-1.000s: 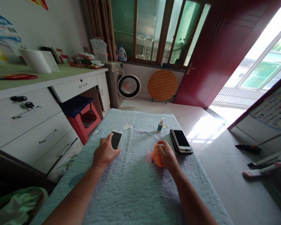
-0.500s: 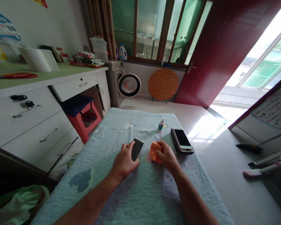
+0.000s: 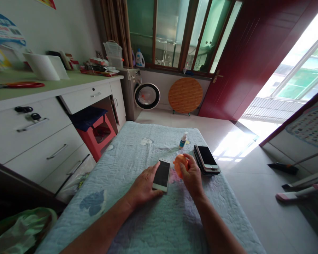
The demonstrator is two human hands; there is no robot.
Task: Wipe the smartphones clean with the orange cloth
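Observation:
My left hand (image 3: 144, 185) grips a white smartphone (image 3: 162, 173) by its left side and lower end, its dark screen facing up. Between the fingers and thumb of my right hand (image 3: 192, 174) is a bunched orange cloth (image 3: 180, 165), held just right of the phone and apart from it. A small spray bottle (image 3: 183, 140) with a white cap and blue label stands beyond the cloth. To the right of my right hand lies a stack of phones (image 3: 207, 158), a white one with a dark screen on top.
A pale blue quilted cover (image 3: 119, 155) spreads under everything. To the left stand a white drawer desk (image 3: 37, 141) and a red stool (image 3: 100, 135). Beyond are a washing machine with its round door (image 3: 147, 96) open and a round wooden tabletop (image 3: 185, 95) against the wall.
The phone in my left hand has shifted right and turned more upright in view, showing more of its screen. My right hand has lifted the orange cloth slightly up and right.

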